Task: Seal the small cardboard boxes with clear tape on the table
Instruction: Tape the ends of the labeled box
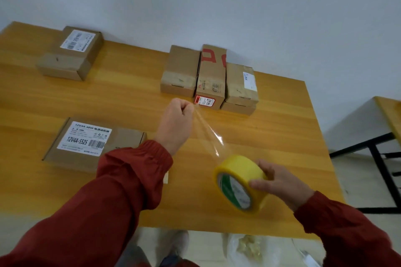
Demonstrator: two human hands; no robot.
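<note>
Fingers (186,108) pinching stretched clear tape (209,134), yellow roll (239,167) gripped

Smooth, faintly glossy yellow wooden counter (130,102); matt brown cardboard boxes (209,76) at twelve o'clock; glossy clear tape strip (208,132) off the shiny yellow plastic tape roll (240,171); matt red cloth sleeve (121,191).

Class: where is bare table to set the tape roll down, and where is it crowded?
Bare wood lies between the far-left box and the labelled near box, and along the table's right edge. Crowded: the far box cluster.
</note>
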